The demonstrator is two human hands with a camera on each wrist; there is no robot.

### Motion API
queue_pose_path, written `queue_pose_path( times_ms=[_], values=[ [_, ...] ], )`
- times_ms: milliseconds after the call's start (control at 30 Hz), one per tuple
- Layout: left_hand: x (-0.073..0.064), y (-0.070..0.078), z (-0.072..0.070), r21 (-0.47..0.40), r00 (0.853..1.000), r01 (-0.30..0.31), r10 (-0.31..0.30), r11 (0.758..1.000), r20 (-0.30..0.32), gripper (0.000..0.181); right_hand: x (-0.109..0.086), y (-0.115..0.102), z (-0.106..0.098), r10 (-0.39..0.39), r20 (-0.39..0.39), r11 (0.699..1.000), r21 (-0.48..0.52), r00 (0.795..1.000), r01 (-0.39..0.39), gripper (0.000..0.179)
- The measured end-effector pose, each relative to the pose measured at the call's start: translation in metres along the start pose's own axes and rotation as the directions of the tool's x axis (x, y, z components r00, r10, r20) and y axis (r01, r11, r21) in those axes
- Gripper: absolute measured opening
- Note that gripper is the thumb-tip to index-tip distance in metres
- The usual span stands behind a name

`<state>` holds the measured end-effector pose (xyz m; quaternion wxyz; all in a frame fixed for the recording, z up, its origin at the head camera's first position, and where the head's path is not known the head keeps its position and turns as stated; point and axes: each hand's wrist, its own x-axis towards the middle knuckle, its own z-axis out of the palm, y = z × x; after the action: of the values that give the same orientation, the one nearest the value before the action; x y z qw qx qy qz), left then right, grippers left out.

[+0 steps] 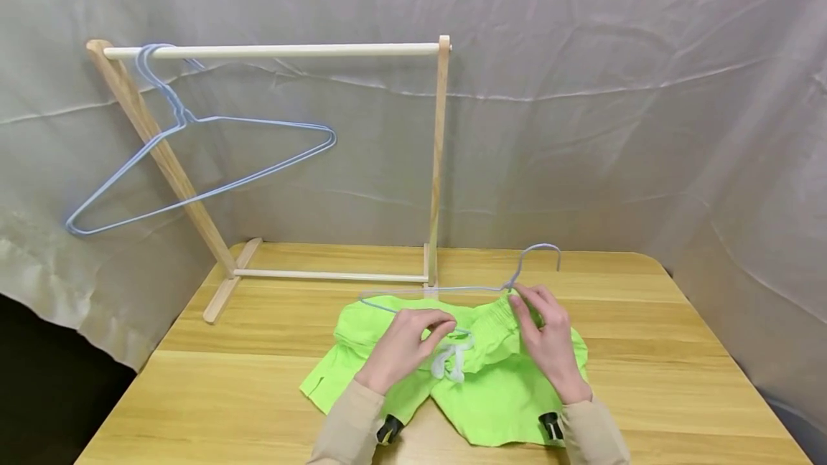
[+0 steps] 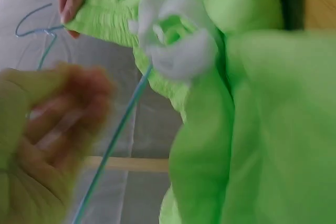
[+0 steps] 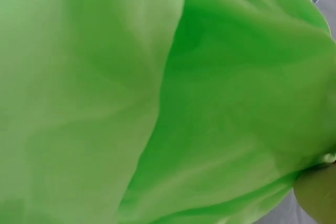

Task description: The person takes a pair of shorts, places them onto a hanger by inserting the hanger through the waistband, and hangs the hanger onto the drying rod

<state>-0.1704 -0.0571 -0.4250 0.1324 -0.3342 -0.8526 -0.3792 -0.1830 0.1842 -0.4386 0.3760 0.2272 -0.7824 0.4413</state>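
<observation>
Bright green shorts (image 1: 500, 404) lie spread on the table, with their gathered waistband toward the back and a white drawstring (image 1: 457, 361) at the front. My right hand (image 1: 549, 339) pinches the waistband near the neck of a blue wire hanger (image 1: 466, 288). The hanger's hook points up and right, and its lower bar runs into the waist opening beside the drawstring. My left hand (image 1: 410, 343) is over the waistband, fingers loosely bent. In the left wrist view it is blurred and holds nothing, close beside the hanger's bar (image 2: 113, 140). Green cloth (image 3: 226, 103) fills most of the right wrist view.
Behind and to the left stands a wooden garment rack (image 1: 439, 156) with a white top rail (image 1: 291, 51). Blue wire hangers (image 1: 265, 120) hang at the rail's left end. A grey curtain (image 1: 581, 163) surrounds the wooden table (image 1: 678, 379) at the back and sides.
</observation>
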Motion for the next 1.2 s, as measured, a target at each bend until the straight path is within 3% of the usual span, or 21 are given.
queue_pose_path(
  times_ms=[133, 300, 400, 500, 667, 933, 1100, 1200],
  values=[
    [-0.003, -0.006, 0.001, 0.135, 0.981, 0.132, -0.149, 0.982, 0.125, 0.025, 0.001, 0.0, -0.002, 0.027, -0.041, 0.999, -0.021, 0.999, -0.027, 0.026],
    [-0.008, -0.016, 0.0, 0.207, 0.955, 0.182, -0.223, 0.961, 0.196, 0.028, 0.002, 0.0, -0.003, 0.024, -0.068, 0.999, -0.031, 0.997, -0.026, 0.025],
    [-0.012, -0.021, -0.001, 0.278, 0.954, 0.175, -0.232, 0.945, 0.19, 0.032, 0.002, 0.0, -0.003, 0.022, -0.07, 0.999, -0.033, 0.997, -0.024, 0.025],
    [-0.015, -0.026, -0.001, 0.359, 0.959, 0.178, -0.244, 0.916, 0.146, 0.033, 0.002, 0.0, -0.003, 0.025, -0.071, 0.999, -0.032, 0.997, -0.027, 0.025],
    [-0.02, -0.033, -0.006, 0.392, 0.949, 0.246, -0.303, 0.886, 0.09, 0.033, 0.001, 0.001, -0.004, 0.032, -0.079, 0.999, -0.036, 0.996, -0.035, 0.026],
    [-0.028, -0.05, -0.029, 0.314, 0.909, 0.365, -0.408, 0.876, 0.08, 0.026, 0.001, 0.005, -0.006, 0.048, -0.098, 0.997, -0.059, 0.994, -0.054, 0.026],
    [-0.032, -0.065, -0.044, 0.085, 0.907, 0.4, -0.408, 0.912, 0.108, 0.018, 0.001, 0.007, -0.008, 0.053, -0.113, 0.996, -0.062, 0.992, -0.06, 0.026],
    [-0.033, -0.07, -0.052, -0.055, 0.909, 0.409, -0.402, 0.911, 0.108, 0.018, 0.0, 0.008, -0.009, 0.065, -0.117, 0.996, -0.058, 0.991, -0.072, 0.025]
  ],
)
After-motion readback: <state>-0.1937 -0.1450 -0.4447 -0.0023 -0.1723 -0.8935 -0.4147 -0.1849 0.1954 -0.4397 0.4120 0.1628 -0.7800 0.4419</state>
